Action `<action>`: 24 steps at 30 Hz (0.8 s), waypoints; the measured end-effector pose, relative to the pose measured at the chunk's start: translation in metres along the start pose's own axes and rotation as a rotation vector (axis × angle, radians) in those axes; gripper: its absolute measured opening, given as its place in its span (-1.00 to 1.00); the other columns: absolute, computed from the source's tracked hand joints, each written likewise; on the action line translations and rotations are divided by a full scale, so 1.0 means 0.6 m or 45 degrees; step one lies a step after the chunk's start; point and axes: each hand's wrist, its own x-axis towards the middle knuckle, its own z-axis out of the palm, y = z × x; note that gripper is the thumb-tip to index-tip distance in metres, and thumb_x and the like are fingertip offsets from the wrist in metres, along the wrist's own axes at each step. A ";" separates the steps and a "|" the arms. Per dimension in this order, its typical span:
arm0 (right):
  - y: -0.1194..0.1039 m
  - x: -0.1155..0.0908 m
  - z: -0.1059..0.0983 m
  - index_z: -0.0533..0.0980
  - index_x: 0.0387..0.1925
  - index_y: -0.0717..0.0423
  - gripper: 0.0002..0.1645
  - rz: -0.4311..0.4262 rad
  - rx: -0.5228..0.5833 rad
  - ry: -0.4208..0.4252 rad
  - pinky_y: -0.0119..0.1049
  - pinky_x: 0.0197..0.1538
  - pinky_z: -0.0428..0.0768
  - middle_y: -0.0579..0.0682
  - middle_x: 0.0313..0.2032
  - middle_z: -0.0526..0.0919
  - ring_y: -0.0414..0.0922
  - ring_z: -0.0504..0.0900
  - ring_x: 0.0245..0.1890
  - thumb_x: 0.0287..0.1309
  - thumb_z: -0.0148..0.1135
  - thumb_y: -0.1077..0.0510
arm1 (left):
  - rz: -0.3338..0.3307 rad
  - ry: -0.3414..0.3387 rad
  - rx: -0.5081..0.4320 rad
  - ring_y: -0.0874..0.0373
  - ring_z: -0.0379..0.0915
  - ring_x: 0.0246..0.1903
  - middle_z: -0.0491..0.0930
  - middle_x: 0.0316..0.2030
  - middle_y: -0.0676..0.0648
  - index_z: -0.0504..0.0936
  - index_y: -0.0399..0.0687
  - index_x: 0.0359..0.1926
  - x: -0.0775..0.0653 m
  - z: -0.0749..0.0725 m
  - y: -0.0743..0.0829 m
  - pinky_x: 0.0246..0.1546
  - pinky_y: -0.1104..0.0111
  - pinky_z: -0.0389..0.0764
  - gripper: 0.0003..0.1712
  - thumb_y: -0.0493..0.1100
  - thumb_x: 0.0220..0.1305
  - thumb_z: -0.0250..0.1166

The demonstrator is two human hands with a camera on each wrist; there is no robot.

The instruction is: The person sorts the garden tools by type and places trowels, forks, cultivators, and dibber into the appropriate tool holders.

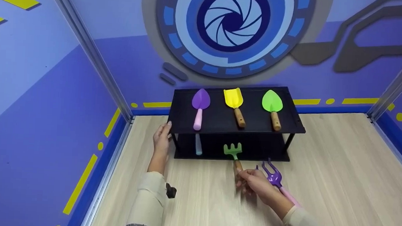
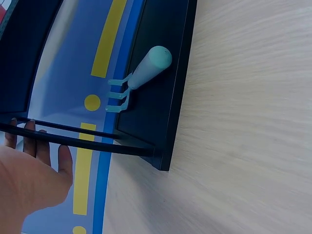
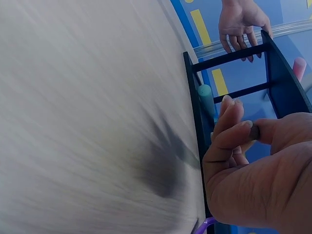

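Observation:
My right hand (image 1: 257,185) pinches the wooden handle of a small green hand rake (image 1: 233,150), its tines over the front of the lower shelf. In the right wrist view, fingers and thumb meet at the handle's end. My left hand (image 1: 161,138) touches the left end of the black two-tier rack (image 1: 217,122), its fingers loosely extended beside the posts in the left wrist view. On the lower tier lies a light blue hand rake (image 2: 148,68), its handle toward the front. A purple hand cultivator (image 1: 275,178) with a pink handle lies right of my right hand, partly hidden by it.
On the upper tier lie a purple trowel (image 1: 201,99) with a pink handle, a yellow scoop (image 1: 234,98) and a green trowel (image 1: 272,101), both wooden-handled. The rack stands on a wood-grain table (image 1: 196,202), near the blue printed back wall (image 1: 128,61).

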 end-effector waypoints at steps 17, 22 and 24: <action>-0.007 0.018 0.007 0.57 -0.07 0.29 -0.52 0.015 0.046 0.076 -0.41 -0.56 0.35 -0.10 -0.49 0.71 -0.27 0.47 -0.63 0.59 0.14 -0.11 | -0.016 0.010 0.029 -0.19 0.33 0.47 0.42 0.49 -0.23 0.53 -0.17 0.39 0.001 -0.001 -0.002 0.57 -0.11 0.33 -0.44 0.11 0.63 0.14; -0.008 0.022 0.009 0.58 -0.06 0.29 -0.53 0.011 0.044 0.103 -0.40 -0.59 0.31 -0.09 -0.50 0.69 -0.25 0.43 -0.64 0.58 0.14 -0.10 | -0.004 0.023 0.013 -0.13 0.39 0.42 0.49 0.42 -0.23 0.58 -0.17 0.34 0.001 -0.001 -0.003 0.54 -0.10 0.38 -0.50 0.07 0.64 0.14; -0.008 0.023 0.009 0.58 -0.05 0.29 -0.54 0.013 0.047 0.110 -0.40 -0.59 0.31 -0.09 -0.50 0.68 -0.25 0.43 -0.64 0.58 0.14 -0.09 | -0.006 0.020 0.016 -0.12 0.38 0.44 0.48 0.44 -0.22 0.57 -0.16 0.36 0.001 -0.001 -0.003 0.55 -0.09 0.37 -0.49 0.07 0.64 0.13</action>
